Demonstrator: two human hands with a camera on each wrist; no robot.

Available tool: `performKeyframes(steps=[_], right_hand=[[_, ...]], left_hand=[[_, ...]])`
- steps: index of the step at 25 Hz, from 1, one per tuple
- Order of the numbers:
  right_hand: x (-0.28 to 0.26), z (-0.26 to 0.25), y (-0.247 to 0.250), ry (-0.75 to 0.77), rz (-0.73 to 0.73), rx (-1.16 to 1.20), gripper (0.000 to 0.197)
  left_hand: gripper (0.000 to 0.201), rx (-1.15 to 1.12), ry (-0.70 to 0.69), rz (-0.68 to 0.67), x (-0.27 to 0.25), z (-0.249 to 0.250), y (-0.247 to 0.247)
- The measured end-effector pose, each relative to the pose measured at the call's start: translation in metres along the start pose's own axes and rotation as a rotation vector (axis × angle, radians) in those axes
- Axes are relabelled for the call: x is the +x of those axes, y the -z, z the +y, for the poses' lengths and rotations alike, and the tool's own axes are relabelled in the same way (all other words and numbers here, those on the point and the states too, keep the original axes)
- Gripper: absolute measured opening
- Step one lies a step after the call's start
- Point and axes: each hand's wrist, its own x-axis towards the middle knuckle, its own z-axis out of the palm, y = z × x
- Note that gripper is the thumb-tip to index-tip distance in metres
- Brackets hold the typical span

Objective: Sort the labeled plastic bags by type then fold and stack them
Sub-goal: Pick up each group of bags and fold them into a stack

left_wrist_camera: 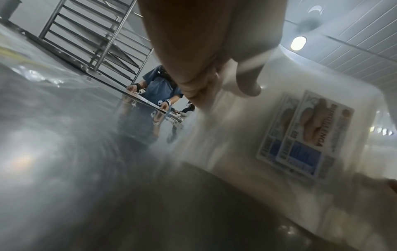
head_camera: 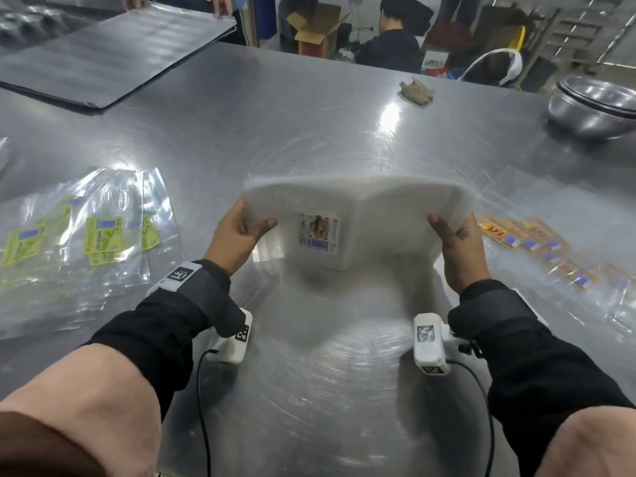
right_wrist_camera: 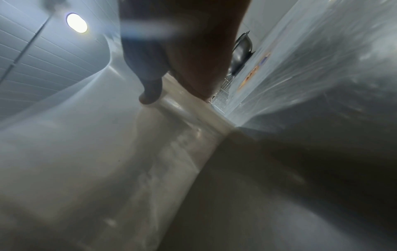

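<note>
So both hands are on 1 thick stack of bags (head_camera: 358, 208) held up just over the steel table (head_camera: 309, 356) in the middle, left hand (head_camera: 237, 235) and right hand (head_camera: 457, 249) each pinching a side edge, thumbs on top. Looks like the squaring-up or fold step for the brown-label type; next it needs both edges kept level and brought together or set down. Farther out, the green-label pile (head_camera: 93, 235) lies left and the orange-label row (head_camera: 537, 249) right.
</note>
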Motion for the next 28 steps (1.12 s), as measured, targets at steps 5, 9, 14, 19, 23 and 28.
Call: performKeyframes(steps=[5,9,14,19,23,28], right_hand=[[-0.008,0.000,-0.020,-0.017,0.041,0.056,0.029],[-0.019,0.003,-0.026,0.007,0.019,0.034,0.022],[-0.016,0.003,0.002,-0.011,-0.039,-0.084,0.028],[-0.013,0.006,0.003,0.038,0.032,-0.174,0.014],[-0.013,0.003,0.001,0.054,0.042,-0.154,0.017],[-0.005,-0.022,0.011,-0.048,-0.136,-0.314,0.014]], left_hand=[[0.022,-0.124,0.022,0.251,-0.002,0.000,-0.013],[0.021,0.040,0.020,0.381,-0.005,0.000,-0.017],[0.034,0.146,-0.032,0.138,-0.015,-0.001,-0.014],[0.034,0.427,-0.126,0.156,-0.006,-0.001,0.003],[0.034,0.452,-0.160,0.195,-0.004,0.007,0.002],[0.026,0.412,0.022,0.057,0.001,0.021,0.008]])
